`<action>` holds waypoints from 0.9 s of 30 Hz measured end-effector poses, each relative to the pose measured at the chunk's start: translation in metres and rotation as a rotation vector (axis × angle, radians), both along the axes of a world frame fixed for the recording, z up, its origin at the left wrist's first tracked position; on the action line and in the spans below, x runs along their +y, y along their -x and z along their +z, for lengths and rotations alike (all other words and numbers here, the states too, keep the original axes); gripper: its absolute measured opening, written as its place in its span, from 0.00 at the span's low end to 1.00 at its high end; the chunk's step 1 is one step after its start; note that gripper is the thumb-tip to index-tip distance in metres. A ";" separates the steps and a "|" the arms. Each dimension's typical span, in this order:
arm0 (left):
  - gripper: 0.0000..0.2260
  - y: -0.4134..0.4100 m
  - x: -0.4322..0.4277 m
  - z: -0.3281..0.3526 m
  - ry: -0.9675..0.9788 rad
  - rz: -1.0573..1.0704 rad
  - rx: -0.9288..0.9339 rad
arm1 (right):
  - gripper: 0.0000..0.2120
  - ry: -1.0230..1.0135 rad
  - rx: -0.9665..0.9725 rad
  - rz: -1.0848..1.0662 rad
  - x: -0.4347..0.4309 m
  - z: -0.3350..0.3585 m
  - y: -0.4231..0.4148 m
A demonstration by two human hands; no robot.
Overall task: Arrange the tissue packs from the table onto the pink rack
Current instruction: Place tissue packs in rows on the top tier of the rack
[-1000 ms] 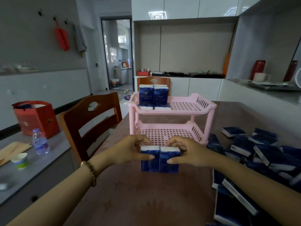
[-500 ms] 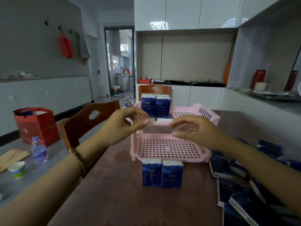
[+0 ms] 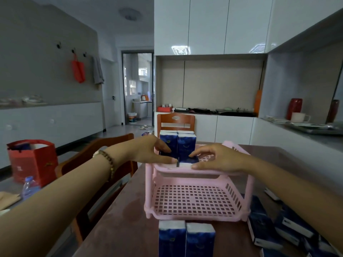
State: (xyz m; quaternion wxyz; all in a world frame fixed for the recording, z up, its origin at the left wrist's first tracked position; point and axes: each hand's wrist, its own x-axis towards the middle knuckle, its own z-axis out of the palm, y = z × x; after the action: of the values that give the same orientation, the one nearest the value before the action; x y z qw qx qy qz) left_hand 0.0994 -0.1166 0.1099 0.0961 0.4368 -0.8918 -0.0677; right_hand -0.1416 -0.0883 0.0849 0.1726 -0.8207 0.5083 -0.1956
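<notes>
The pink two-tier rack (image 3: 194, 199) stands on the brown table (image 3: 130, 229). Two upright blue tissue packs (image 3: 178, 143) occupy the left of its top shelf. In front of them lie two flat packs (image 3: 182, 164) at the shelf's front edge. My left hand (image 3: 146, 151) pinches the left flat pack, and my right hand (image 3: 217, 160) pinches the right one. The lower shelf holds nothing. Two more upright packs (image 3: 185, 238) stand side by side on the table just before the rack. A loose pile of packs (image 3: 278, 229) lies at the right.
A wooden chair (image 3: 104, 151) stands at the table's left side and another chair (image 3: 176, 121) behind the rack. On a grey surface to the left stand a red paper bag (image 3: 33, 160) and a water bottle (image 3: 29, 186). A counter runs along the right.
Both hands let go of the two upright packs on the table and rose to the top shelf, where they now close on the flat packs. The camera moved nearer the rack.
</notes>
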 end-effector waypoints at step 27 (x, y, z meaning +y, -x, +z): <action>0.06 0.008 -0.042 -0.004 0.348 -0.018 0.468 | 0.08 0.188 -0.655 -0.110 -0.036 0.000 -0.012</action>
State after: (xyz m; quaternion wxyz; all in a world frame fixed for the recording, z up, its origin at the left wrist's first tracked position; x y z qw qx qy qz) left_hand 0.0912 -0.1588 0.1054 0.3723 0.3783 -0.8474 -0.0133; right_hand -0.1296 -0.1242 0.0850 0.2395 -0.6982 0.4492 -0.5034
